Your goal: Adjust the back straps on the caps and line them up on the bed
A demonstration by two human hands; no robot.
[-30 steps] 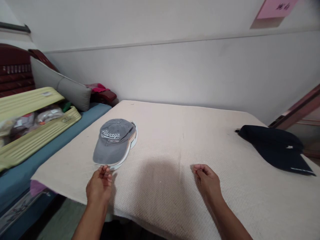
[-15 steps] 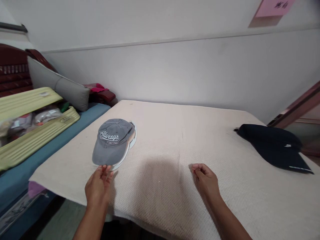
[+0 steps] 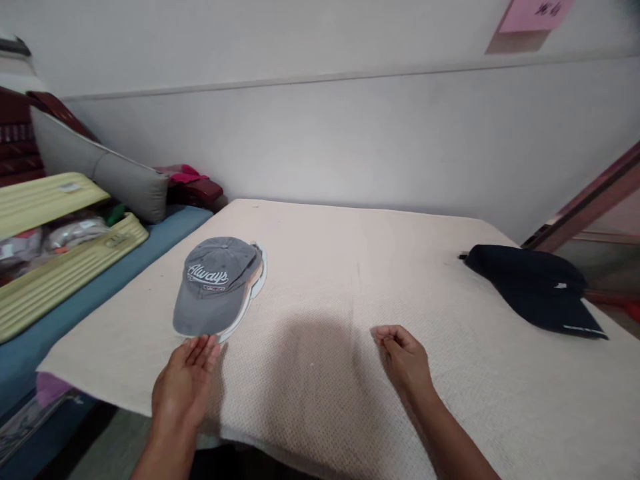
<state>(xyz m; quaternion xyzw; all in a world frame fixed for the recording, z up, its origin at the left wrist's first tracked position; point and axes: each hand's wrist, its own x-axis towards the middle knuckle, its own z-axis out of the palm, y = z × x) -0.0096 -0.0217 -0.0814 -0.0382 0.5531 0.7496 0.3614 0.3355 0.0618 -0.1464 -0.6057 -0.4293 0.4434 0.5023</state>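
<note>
A grey baseball cap (image 3: pixel 210 287) with "Always" in white lettering lies at the left of the cloth, its brim towards me. White-edged layers show beneath its right side, perhaps more caps; most of them are hidden. My left hand (image 3: pixel 183 377) is just in front of the brim, palm turned partly up and fingers stretched out, with nothing in it. Its fingertips are at or very near the brim edge; contact is unclear. My right hand (image 3: pixel 404 353) hovers over the cloth near the middle, fingers curled and pressed together, with nothing visible in them. A dark navy cap (image 3: pixel 533 287) lies far right.
A cream cloth (image 3: pixel 320 260) covers the table, which meets a white wall (image 3: pixel 350 147) at the back. On the left are a yellow ribbed case (image 3: pixel 75 267) with wrapped things inside, a grey cushion (image 3: pixel 110 167) and a blue surface (image 3: pixel 105 287). A pink note (image 3: pixel 535 15) hangs above.
My left hand has turned its palm further up and its fingers have straightened beside the brim. My right hand keeps its curled shape. The whole view has shifted slightly; both caps stay in place.
</note>
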